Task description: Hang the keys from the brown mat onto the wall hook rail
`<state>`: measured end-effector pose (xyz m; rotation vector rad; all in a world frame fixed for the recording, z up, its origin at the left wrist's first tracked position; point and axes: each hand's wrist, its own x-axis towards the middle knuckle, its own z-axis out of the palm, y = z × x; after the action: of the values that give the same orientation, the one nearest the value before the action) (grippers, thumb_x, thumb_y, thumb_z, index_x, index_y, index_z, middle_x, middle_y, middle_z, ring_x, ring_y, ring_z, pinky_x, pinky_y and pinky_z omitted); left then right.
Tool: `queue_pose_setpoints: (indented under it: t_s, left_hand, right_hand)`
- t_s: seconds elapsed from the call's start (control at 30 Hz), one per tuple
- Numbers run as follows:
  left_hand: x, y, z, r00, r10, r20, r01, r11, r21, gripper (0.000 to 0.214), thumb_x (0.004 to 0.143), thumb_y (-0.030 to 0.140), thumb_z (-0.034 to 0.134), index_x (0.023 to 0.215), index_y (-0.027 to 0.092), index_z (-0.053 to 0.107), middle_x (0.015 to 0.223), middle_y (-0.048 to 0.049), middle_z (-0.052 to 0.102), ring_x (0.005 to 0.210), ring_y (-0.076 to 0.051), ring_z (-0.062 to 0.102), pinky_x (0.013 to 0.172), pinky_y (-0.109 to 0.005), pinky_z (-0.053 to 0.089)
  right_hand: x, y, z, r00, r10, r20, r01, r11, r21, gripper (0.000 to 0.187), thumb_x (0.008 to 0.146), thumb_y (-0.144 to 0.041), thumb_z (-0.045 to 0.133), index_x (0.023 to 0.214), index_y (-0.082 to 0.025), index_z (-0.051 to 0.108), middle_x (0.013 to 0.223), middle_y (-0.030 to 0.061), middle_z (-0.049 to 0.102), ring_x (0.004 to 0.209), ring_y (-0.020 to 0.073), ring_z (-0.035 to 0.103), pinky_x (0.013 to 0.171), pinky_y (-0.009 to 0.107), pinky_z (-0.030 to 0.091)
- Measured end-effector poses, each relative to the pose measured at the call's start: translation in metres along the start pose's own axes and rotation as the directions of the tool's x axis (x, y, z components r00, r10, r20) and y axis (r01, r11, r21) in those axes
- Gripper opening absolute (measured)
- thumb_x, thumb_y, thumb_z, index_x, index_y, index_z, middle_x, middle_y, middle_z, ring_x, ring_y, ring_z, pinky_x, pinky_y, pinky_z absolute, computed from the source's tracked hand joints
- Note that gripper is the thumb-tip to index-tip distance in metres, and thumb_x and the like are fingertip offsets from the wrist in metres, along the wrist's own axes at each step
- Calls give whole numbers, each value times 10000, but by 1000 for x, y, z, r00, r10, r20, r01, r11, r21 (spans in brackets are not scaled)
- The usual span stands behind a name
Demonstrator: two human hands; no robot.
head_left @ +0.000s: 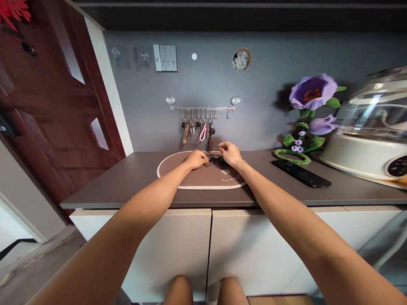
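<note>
Both my arms reach forward over a brown oval mat (178, 178) on the grey counter. My left hand (196, 159) is curled, its fingers closed on one end of a small dark bunch of keys (213, 159) lying on the mat. My right hand (229, 153) is closed in a pinch over the other end of the same bunch, beside a dark fob. Just behind the hands, more keys (197, 126) hang from hooks on a metal rail (202, 108) on the wall, among them a pink loop and a brown tag.
A black remote (301, 173) lies on the counter to the right, beside a purple artificial flower (313, 94) and a white appliance with a clear lid (365, 135). A wooden door (54, 106) stands at left. White cabinet doors (190, 245) are below the counter.
</note>
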<state>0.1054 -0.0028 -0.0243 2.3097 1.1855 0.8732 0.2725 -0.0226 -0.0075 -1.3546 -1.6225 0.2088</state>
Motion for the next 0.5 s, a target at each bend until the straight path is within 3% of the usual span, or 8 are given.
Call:
queue_pose_setpoints:
  t_s: [0.13, 0.5]
  left_hand:
    - [3, -3, 0, 999, -47, -1, 47, 999, -5, 124, 633, 164, 580, 634, 138, 701, 583, -23, 659, 533, -97, 552, 566, -187, 423]
    - [0, -7, -2, 997, -63, -45, 65, 997, 51, 157, 670, 174, 521, 599, 119, 649, 533, -16, 616, 449, -85, 455, 495, -209, 353]
  right_hand:
    - [0, -1, 2, 998, -56, 28, 59, 991, -122, 244, 729, -85, 446, 901, -153, 605, 907, 71, 645, 851, 151, 587, 832, 299, 434]
    - [1, 1, 4, 996, -79, 48, 85, 983, -162, 225, 750, -131, 454, 906, -154, 614, 866, 58, 652, 823, 143, 589, 824, 277, 431]
